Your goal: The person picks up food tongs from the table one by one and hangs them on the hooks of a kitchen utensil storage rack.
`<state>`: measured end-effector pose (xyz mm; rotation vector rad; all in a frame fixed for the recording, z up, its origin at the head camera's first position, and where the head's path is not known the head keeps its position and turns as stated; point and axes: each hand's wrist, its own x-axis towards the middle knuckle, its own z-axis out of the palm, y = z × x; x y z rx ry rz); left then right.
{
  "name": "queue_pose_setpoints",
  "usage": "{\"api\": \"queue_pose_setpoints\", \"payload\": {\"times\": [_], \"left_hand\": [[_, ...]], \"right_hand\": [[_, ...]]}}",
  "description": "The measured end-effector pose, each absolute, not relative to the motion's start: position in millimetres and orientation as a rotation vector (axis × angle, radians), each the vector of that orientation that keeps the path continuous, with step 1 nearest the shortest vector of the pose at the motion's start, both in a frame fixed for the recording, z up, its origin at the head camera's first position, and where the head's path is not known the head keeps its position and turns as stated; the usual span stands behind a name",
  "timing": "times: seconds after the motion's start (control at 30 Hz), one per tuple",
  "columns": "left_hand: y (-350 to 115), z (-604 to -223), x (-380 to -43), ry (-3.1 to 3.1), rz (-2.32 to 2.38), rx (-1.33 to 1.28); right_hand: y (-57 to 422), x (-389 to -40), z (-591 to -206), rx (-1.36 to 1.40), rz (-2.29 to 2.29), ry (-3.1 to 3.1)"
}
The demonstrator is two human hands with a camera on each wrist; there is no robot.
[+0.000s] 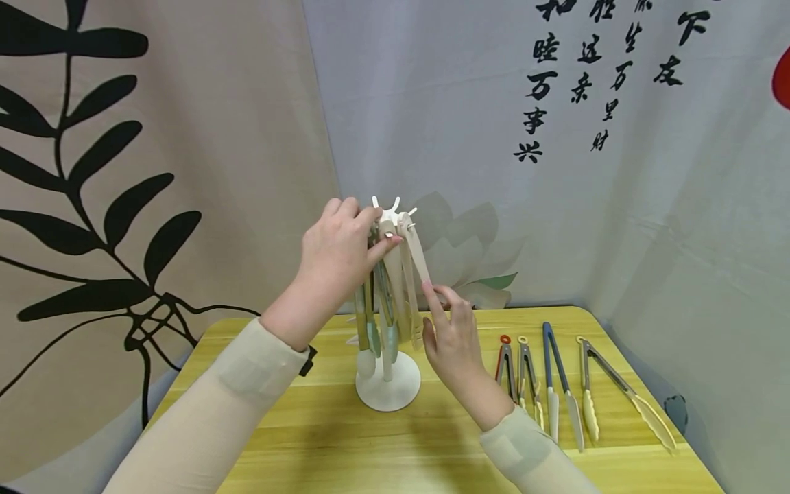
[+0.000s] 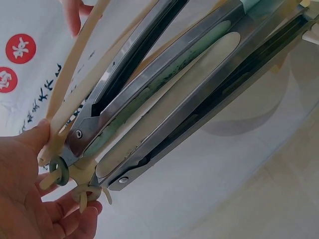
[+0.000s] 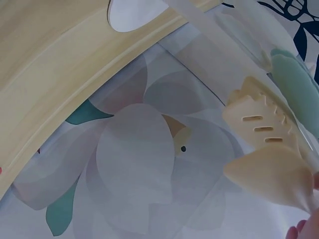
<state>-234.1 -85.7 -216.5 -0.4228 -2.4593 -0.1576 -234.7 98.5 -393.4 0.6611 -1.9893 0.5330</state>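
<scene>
A white rotating utensil stand (image 1: 389, 394) with a round base and hooks on top holds several hanging tongs. At its top, my left hand (image 1: 339, 240) grips the hook end, fingers behind and thumb in front. In the left wrist view that thumb lies against the top of beige tongs (image 2: 77, 64). Lower down and to the right, my right hand (image 1: 453, 336) holds one arm of the beige tongs, its index finger along the arm. The slotted end of these tongs (image 3: 259, 124) shows in the right wrist view, where most of my right hand is out of frame.
On the right of the wooden table (image 1: 345, 453) lie red-ringed tongs (image 1: 506, 363), smaller cream-tipped tongs (image 1: 526, 367), blue-handled tongs (image 1: 558, 370) and wide-spread cream-tipped tongs (image 1: 611, 374). Green-tipped metal tongs (image 1: 393, 339) hang on the stand. A printed cloth (image 1: 432, 103) backs the table.
</scene>
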Motion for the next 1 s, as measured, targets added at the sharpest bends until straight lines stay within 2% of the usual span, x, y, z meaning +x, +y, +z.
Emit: {"api": "queue_pose_setpoints", "payload": {"times": [0.4,0.63,0.83,1.0], "left_hand": [[-86,-217,-234,-2.487,-0.145,-0.421],[-87,-215,-234,-2.519,-0.147,-0.418],[-85,-215,-234,-2.545,-0.13,-0.41],[-82,-216,-234,-2.542,-0.122,-0.389]], "right_hand": [[123,-232,-402,0.58,0.804,-1.989],[157,-235,-417,0.371,1.007,-2.163],[186,-238,-436,0.142,0.931,-2.516],[201,-236,-452,0.056,0.828,-2.79]]}}
